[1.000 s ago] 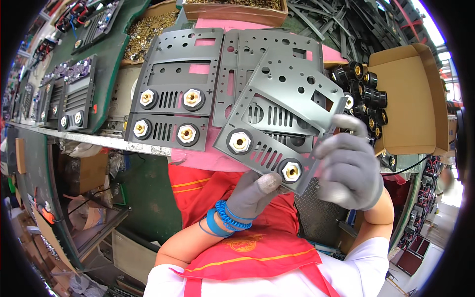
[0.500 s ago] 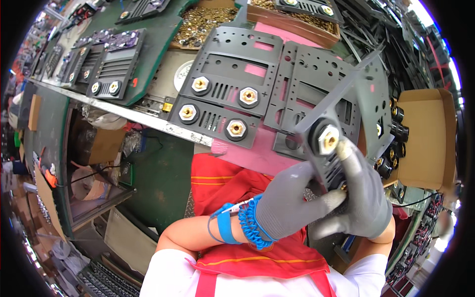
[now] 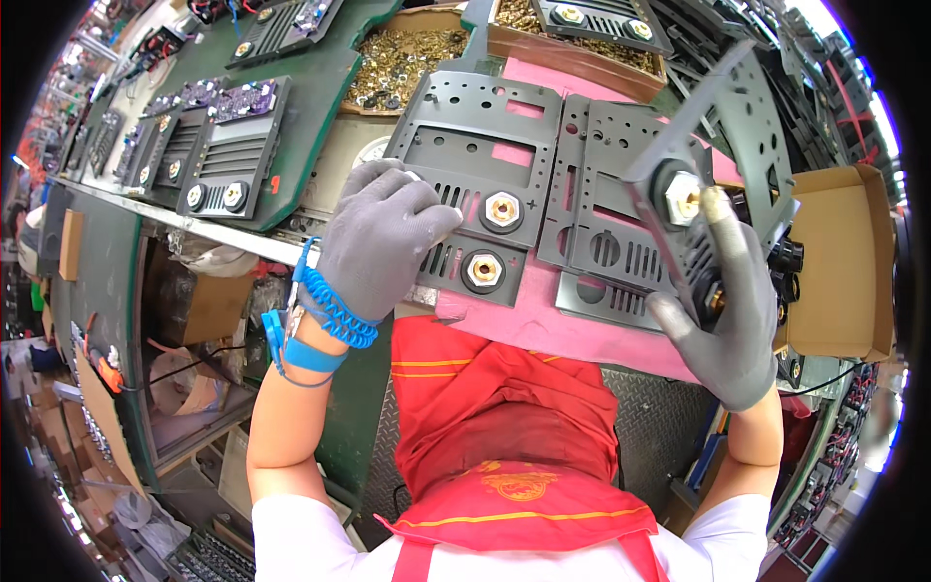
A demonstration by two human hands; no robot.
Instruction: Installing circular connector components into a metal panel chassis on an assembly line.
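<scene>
A grey metal panel (image 3: 679,141) stands tilted on edge in the right grip (image 3: 732,320), a gloved hand closed on its near end, with thumb and fingers on either side. A hexagonal nut (image 3: 683,199) with a brass centre sits on the panel beside the index finger. The left grip (image 3: 383,233), also gloved, rests half curled over the left ends of two flat panels (image 3: 456,116); whether it has hold of anything cannot be told. A blue coiled band (image 3: 335,310) circles that wrist.

Between the grips, more slotted panels (image 3: 626,145) overlap on a pink sheet (image 3: 543,315) spread over the surface (image 3: 337,145). Beyond the left grip are an open box of small brass parts (image 3: 398,68) and a green mat (image 3: 320,112), which bears panels with purple circuit boards (image 3: 242,100). Right of the right grip stands an open cardboard box (image 3: 839,262) by black round parts (image 3: 787,254); past it lie dark metal strips (image 3: 824,107).

Below the left grip, a brown carton (image 3: 218,306) sits under the surface. The wearer's red apron (image 3: 504,388) fills the space nearest.
</scene>
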